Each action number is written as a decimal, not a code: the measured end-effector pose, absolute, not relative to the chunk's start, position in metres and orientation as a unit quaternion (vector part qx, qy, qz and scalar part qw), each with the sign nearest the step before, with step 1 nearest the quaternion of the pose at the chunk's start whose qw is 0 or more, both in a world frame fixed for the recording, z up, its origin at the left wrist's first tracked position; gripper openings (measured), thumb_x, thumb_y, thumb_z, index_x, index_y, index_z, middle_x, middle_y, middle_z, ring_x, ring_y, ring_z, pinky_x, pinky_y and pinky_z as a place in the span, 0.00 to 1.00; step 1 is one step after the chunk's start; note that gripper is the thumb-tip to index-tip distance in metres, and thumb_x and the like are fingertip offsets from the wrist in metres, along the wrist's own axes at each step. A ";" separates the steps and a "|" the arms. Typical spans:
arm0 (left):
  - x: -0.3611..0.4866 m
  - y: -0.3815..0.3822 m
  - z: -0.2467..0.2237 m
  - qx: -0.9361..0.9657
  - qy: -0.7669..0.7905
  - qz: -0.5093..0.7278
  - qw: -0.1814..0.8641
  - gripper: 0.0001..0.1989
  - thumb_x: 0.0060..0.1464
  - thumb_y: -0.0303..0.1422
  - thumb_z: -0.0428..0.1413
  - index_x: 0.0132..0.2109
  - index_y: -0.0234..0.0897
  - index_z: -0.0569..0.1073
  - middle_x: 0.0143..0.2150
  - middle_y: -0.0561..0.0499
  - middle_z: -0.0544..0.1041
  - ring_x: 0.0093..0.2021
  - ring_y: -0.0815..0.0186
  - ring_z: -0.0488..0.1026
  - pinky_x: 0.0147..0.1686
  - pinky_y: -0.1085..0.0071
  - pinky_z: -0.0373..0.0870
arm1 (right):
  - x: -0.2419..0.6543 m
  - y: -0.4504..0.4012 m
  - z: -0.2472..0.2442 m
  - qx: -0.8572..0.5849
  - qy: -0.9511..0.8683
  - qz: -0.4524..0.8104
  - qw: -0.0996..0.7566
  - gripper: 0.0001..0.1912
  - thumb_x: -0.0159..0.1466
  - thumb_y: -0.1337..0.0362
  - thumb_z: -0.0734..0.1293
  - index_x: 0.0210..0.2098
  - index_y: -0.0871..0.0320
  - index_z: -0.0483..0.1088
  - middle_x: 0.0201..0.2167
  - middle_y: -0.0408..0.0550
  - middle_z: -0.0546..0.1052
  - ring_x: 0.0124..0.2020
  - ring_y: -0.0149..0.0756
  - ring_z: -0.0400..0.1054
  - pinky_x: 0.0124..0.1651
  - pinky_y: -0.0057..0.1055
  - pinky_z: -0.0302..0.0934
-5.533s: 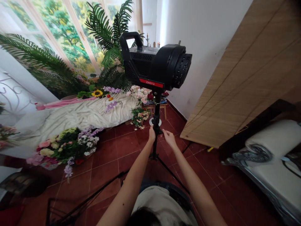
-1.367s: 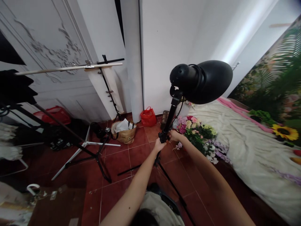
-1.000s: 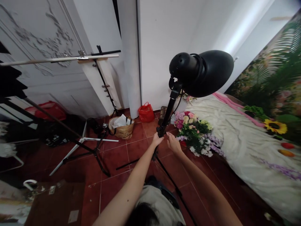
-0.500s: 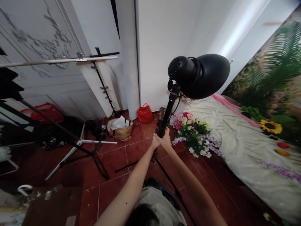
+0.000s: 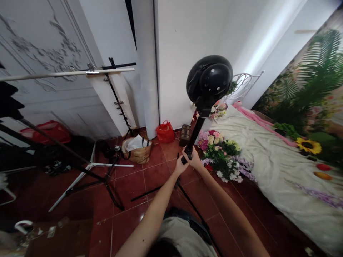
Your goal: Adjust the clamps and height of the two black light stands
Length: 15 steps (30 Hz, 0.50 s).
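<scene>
Both hands (image 5: 189, 162) clasp light stand (image 5: 193, 135), hiding its clamp.

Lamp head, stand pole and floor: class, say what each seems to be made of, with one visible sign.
Lamp head: glossy black shell, plastic or painted metal; bright reflections. Stand pole, gripped by both hands: matte black, probably metal; thin and straight. Floor: glazed red-brown tiles; grout lines and sheen.

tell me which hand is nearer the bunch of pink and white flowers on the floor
Right. The right hand grips the black stand pole beside the flowers; the left hand is on the pole's far side.
</scene>
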State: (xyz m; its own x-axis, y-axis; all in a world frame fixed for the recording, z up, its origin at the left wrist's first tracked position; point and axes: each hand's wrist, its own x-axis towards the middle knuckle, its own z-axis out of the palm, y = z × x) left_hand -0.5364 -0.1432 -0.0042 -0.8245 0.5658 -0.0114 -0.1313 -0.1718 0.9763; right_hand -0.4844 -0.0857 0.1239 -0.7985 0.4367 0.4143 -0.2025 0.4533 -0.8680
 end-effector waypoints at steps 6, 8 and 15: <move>-0.541 -0.143 -0.018 0.222 0.632 0.714 0.202 0.13 0.35 0.21 0.58 0.33 0.32 0.69 0.30 0.53 0.73 0.33 0.68 0.69 0.38 0.71 0.67 | -0.495 -0.095 0.182 -0.113 -0.769 0.496 0.388 0.15 0.57 0.58 0.65 0.41 0.57 0.59 0.35 0.49 0.70 0.37 0.36 0.67 0.44 0.35 0.64; -0.540 -0.144 -0.014 0.231 0.639 0.707 0.196 0.12 0.35 0.20 0.56 0.32 0.32 0.69 0.29 0.54 0.72 0.32 0.69 0.69 0.36 0.72 0.66 | -0.494 -0.091 0.211 -0.082 -0.773 0.497 0.385 0.14 0.57 0.59 0.65 0.40 0.57 0.59 0.34 0.48 0.70 0.36 0.35 0.67 0.44 0.35 0.64; -0.537 -0.148 -0.002 0.249 0.628 0.708 0.204 0.12 0.36 0.22 0.56 0.33 0.32 0.70 0.30 0.52 0.73 0.33 0.68 0.69 0.37 0.71 0.66 | -0.486 -0.067 0.295 0.024 -0.813 0.494 0.306 0.15 0.57 0.59 0.67 0.40 0.56 0.61 0.34 0.45 0.70 0.37 0.35 0.67 0.46 0.38 0.64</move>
